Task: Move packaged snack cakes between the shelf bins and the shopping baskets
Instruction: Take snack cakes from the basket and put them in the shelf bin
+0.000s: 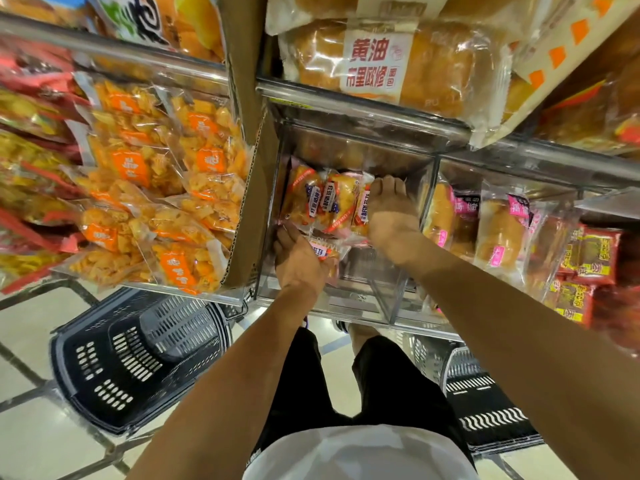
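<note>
Both hands are inside the clear bin (349,299) at mid-shelf. Left hand (300,263) has its fingers curled round one cake pack (323,249) with a pink label, low near the bin's front. Right hand (393,216) lies flat, fingers straight, pressing the right side of the row of cakes (323,202) standing at the back of the bin; it grips nothing.

Room: front half of the bin floor is bare, with a clear divider on its right side. A cardboard wall (249,209) closes the left side, a metal rail (346,102) caps the top. A black basket (138,358) sits on the tiled floor under the left shelf, nothing visible in it. A second basket (485,407) sits at lower right, partly behind the right forearm.

Hidden: left fingertips are under the pack, and part of the rightmost cake is behind the right hand. The right-hand bin's buns (498,230) with pink tags are blurred. Red packs (588,258) at far right are cut off by the frame edge.

Writing: cake wrappers carry a blue-and-white strip with red Chinese print, too tilted to read surely. The bread loaf (433,67) above reads 黄油 in red. Orange snack bags (156,174) fill the left shelf, labels unreadable.
</note>
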